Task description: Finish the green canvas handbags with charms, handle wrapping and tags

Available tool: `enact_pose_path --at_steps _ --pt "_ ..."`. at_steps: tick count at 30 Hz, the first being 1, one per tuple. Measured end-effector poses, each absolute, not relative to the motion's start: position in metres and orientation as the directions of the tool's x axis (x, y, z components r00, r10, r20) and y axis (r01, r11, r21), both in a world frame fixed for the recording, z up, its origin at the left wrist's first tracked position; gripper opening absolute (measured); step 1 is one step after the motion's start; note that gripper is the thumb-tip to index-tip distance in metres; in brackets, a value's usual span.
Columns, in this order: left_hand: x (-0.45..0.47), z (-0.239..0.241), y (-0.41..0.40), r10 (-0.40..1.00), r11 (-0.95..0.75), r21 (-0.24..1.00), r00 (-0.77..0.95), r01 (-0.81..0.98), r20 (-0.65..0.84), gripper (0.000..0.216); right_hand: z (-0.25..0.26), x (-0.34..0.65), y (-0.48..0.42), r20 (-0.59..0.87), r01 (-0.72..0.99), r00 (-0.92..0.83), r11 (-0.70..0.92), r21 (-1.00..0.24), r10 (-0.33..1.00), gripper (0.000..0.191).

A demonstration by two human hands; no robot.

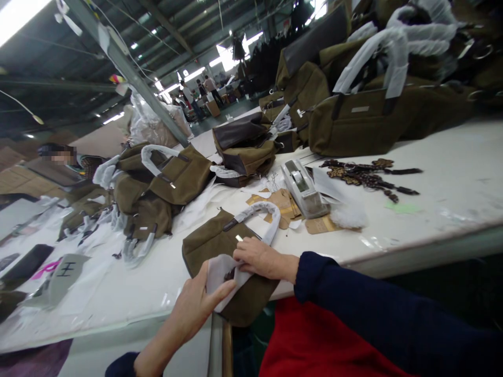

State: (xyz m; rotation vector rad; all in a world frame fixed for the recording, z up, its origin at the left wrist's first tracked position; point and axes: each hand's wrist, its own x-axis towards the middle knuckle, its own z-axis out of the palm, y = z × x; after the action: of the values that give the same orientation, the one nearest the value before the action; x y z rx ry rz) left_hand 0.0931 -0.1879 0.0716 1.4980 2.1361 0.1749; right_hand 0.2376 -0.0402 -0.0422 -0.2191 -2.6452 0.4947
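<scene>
The left hand [192, 302] held a thin white sheet [215, 273] between thumb and fingers over an olive bag [208, 240] that lay at the near edge of the white table [133, 293], its handle [272, 226] wrapped in white. The right hand [261, 257] had its fingers curled at the sheet's other side, though whether they pinched it could not be told, as the fingertips were partly hidden. Beyond the bag, a tape dispenser [302, 189] stood beside brown tags [282, 203].
</scene>
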Motion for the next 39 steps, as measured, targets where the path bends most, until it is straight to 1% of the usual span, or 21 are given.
enact_pose_path --at_steps 3,4,5,8,10,12,17,22,26,31,34,37,39 --pt "0.087 0.066 -0.191 0.898 0.403 0.417 -0.264 0.815 -0.352 0.079 -0.042 0.238 -0.039 0.394 0.074 -0.887 0.916 -0.393 0.240 0.020" --pt "0.086 0.063 -0.192 0.900 0.404 0.416 -0.272 0.814 -0.340 0.079 -0.042 0.237 -0.039 0.398 0.072 -0.885 0.916 -0.394 0.241 0.020" --pt "0.084 0.060 -0.192 0.906 0.397 0.423 -0.274 0.815 -0.323 0.074 -0.043 0.237 -0.038 0.402 0.071 -0.883 0.916 -0.394 0.241 0.020" --pt "0.078 0.054 -0.193 0.932 0.349 0.498 -0.238 0.794 -0.272 0.040 -0.044 0.237 -0.038 0.412 0.069 -0.879 0.918 -0.389 0.241 0.020" --pt "0.075 0.052 -0.193 0.938 0.338 0.545 -0.223 0.768 -0.267 0.028 -0.045 0.238 -0.038 0.420 0.067 -0.876 0.922 -0.382 0.238 0.020" --pt "0.073 0.053 -0.193 0.939 0.337 0.576 -0.223 0.745 -0.262 0.027 -0.044 0.239 -0.039 0.434 0.059 -0.873 0.931 -0.361 0.224 0.018" --pt "0.074 0.055 -0.199 0.951 0.308 0.641 -0.223 0.703 -0.212 0.024 -0.041 0.244 -0.039 0.465 0.032 -0.869 0.957 -0.288 0.169 0.006" --pt "0.075 0.051 -0.208 0.944 0.326 0.609 -0.283 0.723 -0.169 0.017 -0.040 0.247 -0.039 0.460 -0.016 -0.881 0.965 -0.263 0.111 0.008" --pt "0.070 0.046 -0.213 0.962 0.272 0.612 -0.234 0.743 -0.144 0.018 -0.038 0.247 -0.041 0.471 -0.028 -0.880 0.981 -0.192 0.067 0.011" --pt "0.059 0.048 -0.219 0.971 0.215 0.533 -0.118 0.818 -0.209 0.023 -0.033 0.254 -0.046 0.444 -0.087 -0.896 0.989 -0.117 -0.026 0.011" --pt "0.060 0.060 -0.216 0.952 0.209 0.498 -0.058 0.842 -0.302 0.025 -0.031 0.260 -0.050 0.430 -0.108 -0.902 0.987 -0.118 -0.047 0.011" --pt "0.070 0.075 -0.206 0.923 0.215 0.492 -0.011 0.843 -0.385 0.023 -0.031 0.266 -0.052 0.433 -0.113 -0.900 0.986 -0.121 -0.050 0.007" --pt "0.077 0.080 -0.196 0.901 0.239 0.475 -0.010 0.847 -0.434 0.037 -0.031 0.268 -0.054 0.437 -0.116 -0.898 0.986 -0.122 -0.052 0.008"
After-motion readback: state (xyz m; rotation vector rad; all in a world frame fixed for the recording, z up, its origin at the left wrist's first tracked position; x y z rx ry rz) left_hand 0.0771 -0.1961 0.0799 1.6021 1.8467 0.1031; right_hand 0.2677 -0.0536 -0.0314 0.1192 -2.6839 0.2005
